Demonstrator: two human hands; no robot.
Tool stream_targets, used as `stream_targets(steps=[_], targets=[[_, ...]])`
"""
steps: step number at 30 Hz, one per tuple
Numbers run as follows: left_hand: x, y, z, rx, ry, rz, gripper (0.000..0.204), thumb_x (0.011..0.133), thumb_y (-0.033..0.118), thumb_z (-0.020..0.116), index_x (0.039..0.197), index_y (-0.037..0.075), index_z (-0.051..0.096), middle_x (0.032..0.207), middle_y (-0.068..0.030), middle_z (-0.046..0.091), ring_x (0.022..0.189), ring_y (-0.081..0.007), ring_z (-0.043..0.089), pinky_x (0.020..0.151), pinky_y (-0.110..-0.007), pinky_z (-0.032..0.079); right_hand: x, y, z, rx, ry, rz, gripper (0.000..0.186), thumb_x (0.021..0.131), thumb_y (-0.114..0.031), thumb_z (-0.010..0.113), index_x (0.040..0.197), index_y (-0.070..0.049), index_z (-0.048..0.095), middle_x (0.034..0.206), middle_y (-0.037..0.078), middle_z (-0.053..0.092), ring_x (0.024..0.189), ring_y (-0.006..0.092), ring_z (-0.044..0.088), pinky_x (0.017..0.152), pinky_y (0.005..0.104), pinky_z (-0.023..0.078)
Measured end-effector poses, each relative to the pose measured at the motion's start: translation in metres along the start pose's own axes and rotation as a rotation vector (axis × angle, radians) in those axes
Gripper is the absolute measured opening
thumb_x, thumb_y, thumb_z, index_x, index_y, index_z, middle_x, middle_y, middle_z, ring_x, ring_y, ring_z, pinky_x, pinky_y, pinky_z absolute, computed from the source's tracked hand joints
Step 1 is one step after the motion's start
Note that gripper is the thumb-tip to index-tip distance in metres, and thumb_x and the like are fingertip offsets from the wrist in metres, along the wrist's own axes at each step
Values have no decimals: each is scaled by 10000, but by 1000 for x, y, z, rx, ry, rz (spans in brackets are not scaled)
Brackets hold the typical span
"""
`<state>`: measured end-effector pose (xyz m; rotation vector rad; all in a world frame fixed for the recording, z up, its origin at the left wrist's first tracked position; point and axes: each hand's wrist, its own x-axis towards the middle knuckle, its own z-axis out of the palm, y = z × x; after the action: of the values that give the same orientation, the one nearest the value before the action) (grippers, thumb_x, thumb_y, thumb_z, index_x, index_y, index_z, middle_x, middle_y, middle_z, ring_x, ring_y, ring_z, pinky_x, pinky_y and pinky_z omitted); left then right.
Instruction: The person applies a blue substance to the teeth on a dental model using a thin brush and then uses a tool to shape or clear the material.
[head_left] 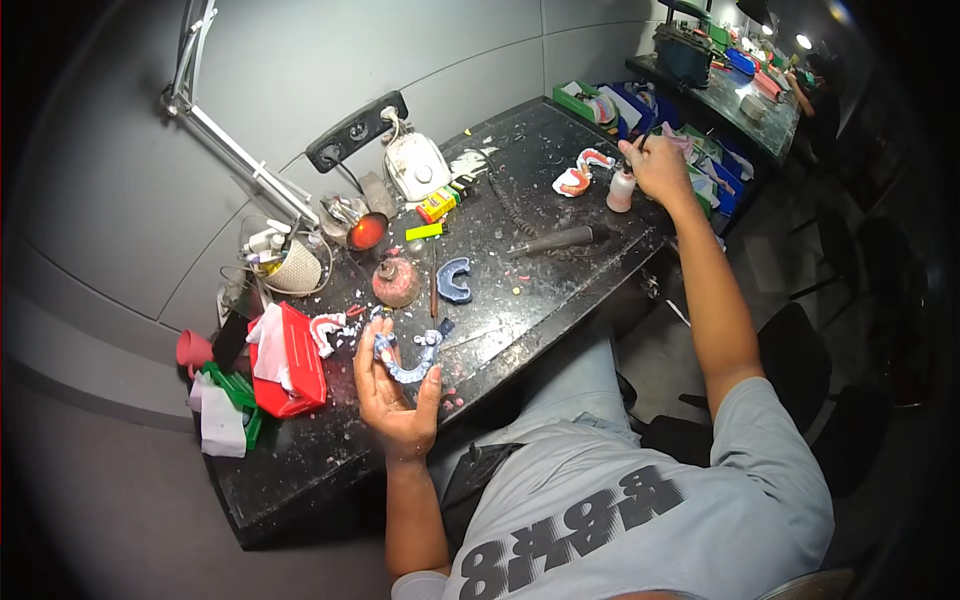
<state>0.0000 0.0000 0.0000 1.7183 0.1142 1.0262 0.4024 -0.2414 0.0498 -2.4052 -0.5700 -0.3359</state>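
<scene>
Near the front left of the black workbench, my left hand is closed around the edges of a blue-grey, horseshoe-shaped dental model. At the far right, my right hand pinches a thin dark tool just above a small bottle with pinkish contents. Whether its tip is inside the bottle's neck is hidden. Beside that bottle lie two red-and-white denture models. A dark blue horseshoe-shaped piece rests beyond my left hand, next to a round pinkish bottle.
A grey handpiece with coiled cord lies mid-bench. Along the back are a white control unit, a yellow-green lighter, a glowing red lamp and a basket. A red bin stands left; another person works far right.
</scene>
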Motion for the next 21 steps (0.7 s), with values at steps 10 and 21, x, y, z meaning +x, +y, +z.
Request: stream_targets(steps=[10, 21], targets=[[-25, 2, 2, -114, 68, -83, 803, 827, -53, 709, 1505, -100, 282, 1489, -285, 412, 1421, -349, 410, 1204, -453, 303, -7, -35, -20, -41, 152, -65, 404, 919, -363, 705, 855, 35, 728, 803, 286, 688, 822, 439, 698, 748, 493, 527], [-33, -8, -2, -46, 77, -86, 792, 808, -38, 749, 1481, -79, 334, 1469, -266, 450, 1385, -351, 460, 1182, -455, 349, 0, -23, -15, -91, 246, -166, 364, 923, -363, 709, 820, -15, 737, 712, 203, 679, 669, 339, 689, 648, 412, 514]])
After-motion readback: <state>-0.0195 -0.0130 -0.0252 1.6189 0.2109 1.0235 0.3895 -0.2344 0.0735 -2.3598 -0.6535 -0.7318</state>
